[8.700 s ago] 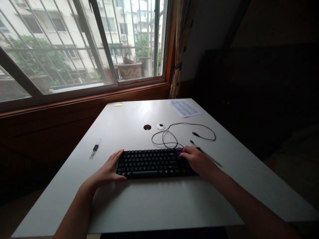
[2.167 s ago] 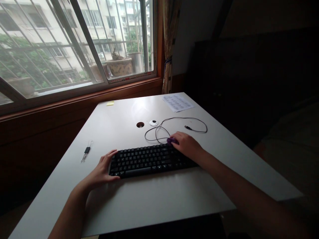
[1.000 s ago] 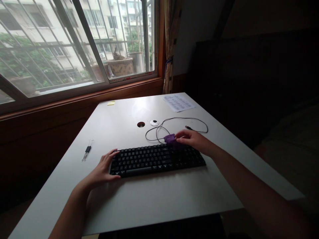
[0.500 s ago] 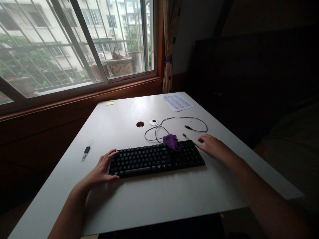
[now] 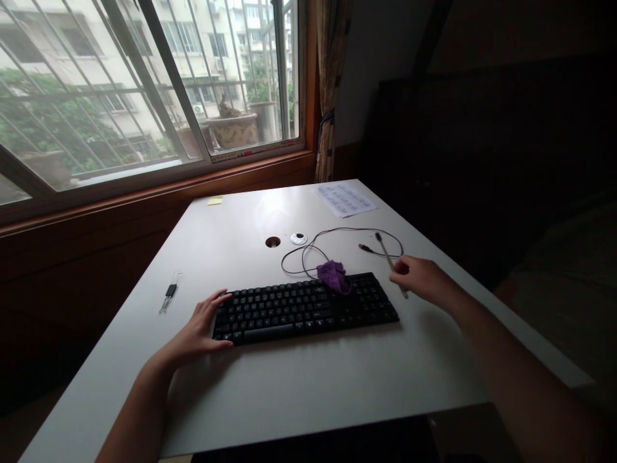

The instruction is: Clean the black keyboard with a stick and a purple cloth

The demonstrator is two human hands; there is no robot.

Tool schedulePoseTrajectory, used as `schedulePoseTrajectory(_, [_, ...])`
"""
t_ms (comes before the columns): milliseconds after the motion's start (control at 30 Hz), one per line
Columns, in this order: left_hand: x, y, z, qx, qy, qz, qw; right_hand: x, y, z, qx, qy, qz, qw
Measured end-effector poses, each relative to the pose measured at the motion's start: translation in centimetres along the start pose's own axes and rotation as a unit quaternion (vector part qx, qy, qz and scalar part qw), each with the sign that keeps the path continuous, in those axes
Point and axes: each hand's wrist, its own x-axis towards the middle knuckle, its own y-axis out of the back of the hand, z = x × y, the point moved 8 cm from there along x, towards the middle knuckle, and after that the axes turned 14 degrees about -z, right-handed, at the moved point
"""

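Note:
A black keyboard (image 5: 284,312) lies across the white table. My left hand (image 5: 205,325) grips its left end, thumb at the front edge and fingers over the back corner. Off the keyboard's right end, my right hand (image 5: 418,278) pinches a thin, pale-handled toothbrush (image 5: 387,254) with a dark head. The brush is lifted and tilted, its head pointing away from me. A crumpled purple cloth (image 5: 332,275) rests on the keyboard's back edge, right of the middle.
Behind the keyboard, a black cable (image 5: 347,229) loops to a USB plug (image 5: 365,248). A round hole (image 5: 272,242) and a white ring-shaped cover (image 5: 299,238) are mid-table. Printed paper (image 5: 347,199) and yellow notes (image 5: 214,200) lie at the far edge, a black binder clip (image 5: 170,291) at left.
My right hand has picked the toothbrush up from beside the keyboard and turned it more upright. The left hand keeps its place on the keyboard.

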Motion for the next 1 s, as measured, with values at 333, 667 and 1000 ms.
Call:
schedulePoseTrajectory(333, [0.0,-0.3,-0.5,0.001,-0.003,0.001,1.000,-2.4,-2.5,-10.5,0.234,0.236,-0.072,0.940])
schedulePoseTrajectory(667, [-0.1,-0.2,-0.6,0.000,-0.007,0.013,1.000,-1.4,-5.6,-14.3,0.110,0.285,-0.066,0.950])
schedulePoseTrajectory(1000, [0.0,-0.1,-0.4,-0.004,-0.002,0.012,1.000,-1.3,-7.0,-16.5,-0.061,0.266,0.016,0.962])
